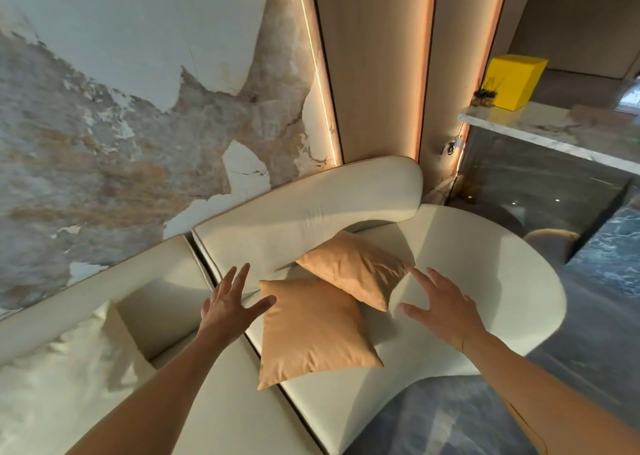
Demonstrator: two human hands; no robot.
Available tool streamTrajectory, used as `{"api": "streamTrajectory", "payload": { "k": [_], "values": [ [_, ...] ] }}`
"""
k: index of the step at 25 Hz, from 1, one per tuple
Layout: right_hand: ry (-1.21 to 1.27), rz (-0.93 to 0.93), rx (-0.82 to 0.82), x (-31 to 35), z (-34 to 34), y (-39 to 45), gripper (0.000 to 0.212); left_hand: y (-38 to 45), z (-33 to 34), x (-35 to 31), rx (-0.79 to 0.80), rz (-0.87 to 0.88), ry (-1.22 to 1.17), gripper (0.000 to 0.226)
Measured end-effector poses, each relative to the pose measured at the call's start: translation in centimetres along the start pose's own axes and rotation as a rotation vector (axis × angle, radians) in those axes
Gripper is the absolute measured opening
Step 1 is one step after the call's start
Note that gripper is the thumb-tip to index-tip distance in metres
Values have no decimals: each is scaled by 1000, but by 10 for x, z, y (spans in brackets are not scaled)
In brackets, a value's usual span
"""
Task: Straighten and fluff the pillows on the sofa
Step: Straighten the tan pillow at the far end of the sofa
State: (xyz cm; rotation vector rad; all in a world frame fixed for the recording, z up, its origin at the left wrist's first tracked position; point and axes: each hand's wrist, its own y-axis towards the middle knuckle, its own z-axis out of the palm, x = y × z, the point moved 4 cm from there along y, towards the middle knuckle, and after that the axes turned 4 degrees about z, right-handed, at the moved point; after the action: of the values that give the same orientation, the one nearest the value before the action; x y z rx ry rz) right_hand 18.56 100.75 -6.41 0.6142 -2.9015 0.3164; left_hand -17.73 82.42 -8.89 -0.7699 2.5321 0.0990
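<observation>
Two orange pillows lie on the cream sofa (467, 247). The near pillow (311, 330) lies flat on the seat, and the far pillow (356, 267) rests tilted against the backrest, overlapping the near one's top corner. My left hand (230, 304) hovers with fingers spread just left of the near pillow, its thumb at the pillow's upper left corner. To the right of both pillows, my right hand (443, 307) is held with fingers apart, its fingertips close to the far pillow's right corner. Neither hand holds anything.
A cream pillow (86, 357) sits on the sofa's left section. Behind the sofa rises a marbled wall (121, 108) with lit wooden panels (377, 67). At the right stands a marble counter (540, 125) bearing a yellow box (516, 80). Dark glossy floor (599, 323) lies to the right.
</observation>
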Motion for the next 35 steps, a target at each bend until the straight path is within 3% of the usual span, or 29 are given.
{"api": "streamTrajectory", "payload": {
  "k": [12, 18, 24, 31, 35],
  "values": [
    [-24, -155, 86, 79, -1, 168, 83, 101, 14, 38, -23, -188, -45, 110],
    [-75, -254, 107, 74, 2, 244, 86, 128, 34, 23, -53, -270, -50, 107],
    [-141, -411, 122, 8, -3, 314, 87, 150, 80, -40, -86, -405, -63, 101],
    [-136, -401, 234, -122, -31, 402, 86, 166, 147, -164, -124, -486, -86, 96],
    [-132, -400, 264, -160, -29, 436, 85, 171, 173, -191, -122, -552, -89, 97]
  ]
}}
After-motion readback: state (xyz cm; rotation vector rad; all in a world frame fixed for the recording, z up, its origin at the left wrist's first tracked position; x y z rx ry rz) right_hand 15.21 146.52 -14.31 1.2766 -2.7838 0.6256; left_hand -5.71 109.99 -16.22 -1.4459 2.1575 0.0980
